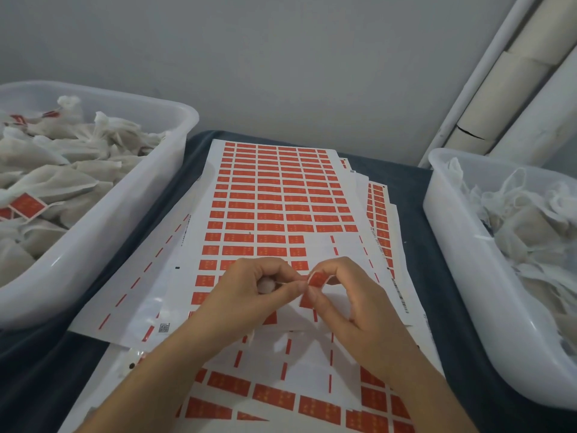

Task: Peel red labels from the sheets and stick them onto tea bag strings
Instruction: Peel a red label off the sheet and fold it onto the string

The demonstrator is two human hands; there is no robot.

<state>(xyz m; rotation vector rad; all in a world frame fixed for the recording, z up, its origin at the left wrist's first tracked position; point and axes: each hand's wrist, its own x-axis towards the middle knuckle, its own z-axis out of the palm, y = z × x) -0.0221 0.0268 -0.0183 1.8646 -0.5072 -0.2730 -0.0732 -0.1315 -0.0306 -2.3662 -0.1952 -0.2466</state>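
Observation:
A white sheet (274,195) covered in rows of red labels lies in the middle of the table, on top of other partly peeled sheets (281,392). Above its near part, my left hand (249,295) curls round a white tea bag (266,284) and pinches its thin string. My right hand (352,304) pinches a single red label (317,279) right at the string's end, beside my left fingertips. Whether the label touches the string I cannot tell.
A translucent tub (175,157) at the left is full of tea bags, some carrying red labels. A second tub (462,276) at the right holds tea bags without labels. A dark blue cloth (418,245) covers the table. A grey wall and white pipes stand behind.

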